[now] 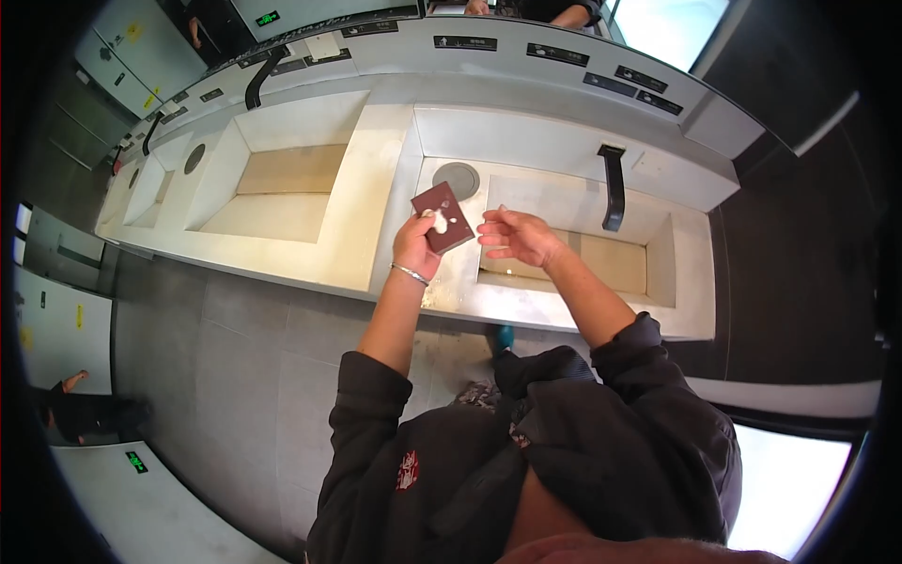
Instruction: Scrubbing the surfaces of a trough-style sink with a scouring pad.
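Note:
My left hand point(417, 248), with a bracelet at the wrist, grips a flat, dark reddish-brown rectangular block point(456, 227) by its near left edge. A white, creamy smear point(442, 221) lies on the block's upper face beside my thumb. To the right of it, my right hand point(520, 236) hovers with nothing in it, fingers apart and pointing at the block. Both hands are above the pale countertop point(451, 271), near the left end of the right-hand basin point(662, 257). What the block is exactly I cannot tell.
A black faucet point(613, 187) juts over the right-hand basin. Behind the block is a round grey cover point(456, 181) in the counter. Another basin point(282, 211) lies left, under a second black faucet point(264, 76). A person point(84, 409) in dark clothes is at the far left.

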Available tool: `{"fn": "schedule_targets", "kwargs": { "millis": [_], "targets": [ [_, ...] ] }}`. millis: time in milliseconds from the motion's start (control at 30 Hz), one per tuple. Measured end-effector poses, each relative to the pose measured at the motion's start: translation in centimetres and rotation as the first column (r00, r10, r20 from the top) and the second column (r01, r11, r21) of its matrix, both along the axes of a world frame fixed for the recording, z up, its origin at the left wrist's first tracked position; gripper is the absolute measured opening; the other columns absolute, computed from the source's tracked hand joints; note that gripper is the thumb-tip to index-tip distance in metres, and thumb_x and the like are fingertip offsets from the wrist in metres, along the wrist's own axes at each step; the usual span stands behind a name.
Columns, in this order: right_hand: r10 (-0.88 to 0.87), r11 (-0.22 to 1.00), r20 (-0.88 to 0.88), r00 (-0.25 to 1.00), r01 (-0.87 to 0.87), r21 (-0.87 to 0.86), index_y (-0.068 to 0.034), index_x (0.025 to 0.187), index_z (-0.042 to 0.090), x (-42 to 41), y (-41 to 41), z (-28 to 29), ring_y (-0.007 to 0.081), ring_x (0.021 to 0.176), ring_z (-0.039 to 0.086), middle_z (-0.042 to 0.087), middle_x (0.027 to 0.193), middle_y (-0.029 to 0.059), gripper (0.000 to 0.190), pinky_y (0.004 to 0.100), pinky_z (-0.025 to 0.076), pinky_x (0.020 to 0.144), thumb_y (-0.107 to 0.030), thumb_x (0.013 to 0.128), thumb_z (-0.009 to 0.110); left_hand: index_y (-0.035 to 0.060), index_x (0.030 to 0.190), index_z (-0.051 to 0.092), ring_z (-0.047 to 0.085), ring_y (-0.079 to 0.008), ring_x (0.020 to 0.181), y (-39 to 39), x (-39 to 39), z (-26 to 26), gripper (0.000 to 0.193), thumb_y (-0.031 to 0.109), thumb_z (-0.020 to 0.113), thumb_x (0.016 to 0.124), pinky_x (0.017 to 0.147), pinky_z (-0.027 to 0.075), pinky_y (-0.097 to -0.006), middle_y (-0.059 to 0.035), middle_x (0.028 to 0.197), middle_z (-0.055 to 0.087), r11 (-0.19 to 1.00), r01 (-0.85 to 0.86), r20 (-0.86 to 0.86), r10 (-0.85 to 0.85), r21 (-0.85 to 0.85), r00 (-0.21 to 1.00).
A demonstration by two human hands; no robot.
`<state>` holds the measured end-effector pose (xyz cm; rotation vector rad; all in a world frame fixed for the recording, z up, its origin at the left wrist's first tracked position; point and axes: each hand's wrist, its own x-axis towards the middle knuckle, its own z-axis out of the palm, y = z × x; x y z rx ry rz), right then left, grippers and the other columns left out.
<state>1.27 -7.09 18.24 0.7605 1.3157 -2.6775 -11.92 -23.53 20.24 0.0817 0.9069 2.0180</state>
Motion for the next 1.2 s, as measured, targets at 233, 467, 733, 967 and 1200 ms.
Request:
{"fn": "schedule_targets", "kwargs": {
  "millis": [233, 467, 733, 967, 1200],
  "targets": [
    [-0.091, 0.984, -0.105, 0.990, 0.073, -0.162, -0.005, 0.115, 0.044, 4.5, -5.2, 1.8, 0.0232, 0.096, 0.052, 0.051, 0.107, 0.0089, 0.044, 0.0440, 0.048, 0.076, -0.041, 0.091, 0.035, -0.0033, 0.109, 0.046, 0.057, -0.0205, 0.088, -0.3, 6.1, -0.1, 0.028, 0.008, 0.046, 0.083, 0.078, 0.048, -0.0331, -0.0108, 0.100, 0.055, 0.988, 0.136, -0.048, -0.140, -0.073, 0.989],
    [-0.203, 0.965, -0.070, 0.977, 0.188, -0.183, -0.009, 0.112, 0.047, 9.1, -2.8, -0.3, 0.0221, 0.094, 0.053, 0.051, 0.107, 0.0068, 0.038, 0.0428, 0.048, 0.075, -0.036, 0.086, 0.049, -0.0027, 0.110, 0.046, 0.054, -0.0218, 0.096, 3.7, 10.6, -2.3, 0.029, 0.008, 0.043, 0.083, 0.085, 0.044, -0.0349, -0.0119, 0.105, 0.055, 0.967, 0.208, -0.113, -0.225, -0.146, 0.968],
    [-0.271, 0.917, 0.018, 0.962, 0.263, -0.301, -0.005, 0.110, 0.049, 14.5, 5.9, -9.0, 0.0217, 0.093, 0.056, 0.055, 0.106, 0.0086, 0.033, 0.0383, 0.047, 0.077, -0.028, 0.086, 0.050, 0.0000, 0.106, 0.049, 0.053, -0.0197, 0.097, 11.7, 16.3, -9.6, 0.025, 0.013, 0.042, 0.085, 0.087, 0.042, -0.0326, -0.0096, 0.104, 0.055, 0.971, 0.230, 0.055, -0.227, -0.069, 0.972],
    [-0.347, 0.856, 0.124, 0.930, 0.368, -0.364, -0.008, 0.108, 0.050, 16.5, 13.5, -16.9, 0.0223, 0.092, 0.057, 0.057, 0.104, 0.0080, 0.029, 0.0427, 0.045, 0.080, -0.026, 0.085, 0.052, 0.0045, 0.102, 0.050, 0.057, -0.0270, 0.093, 14.6, 15.5, -18.7, 0.024, 0.022, 0.046, 0.086, 0.083, 0.044, -0.0361, -0.0173, 0.099, 0.059, 0.969, 0.131, 0.269, -0.071, -0.211, 0.961],
    [-0.541, 0.701, 0.280, 0.793, 0.609, -0.371, -0.007, 0.105, 0.051, 17.3, 17.8, -22.1, 0.0249, 0.095, 0.056, 0.057, 0.104, 0.0099, 0.025, 0.0468, 0.044, 0.083, -0.019, 0.083, 0.053, 0.0022, 0.108, 0.049, 0.056, -0.0300, 0.096, 11.6, 11.1, -22.4, 0.031, 0.025, 0.042, 0.089, 0.082, 0.046, -0.0366, -0.0197, 0.104, 0.057, 0.977, 0.062, 0.143, -0.033, -0.203, 0.989]
  ]
}}
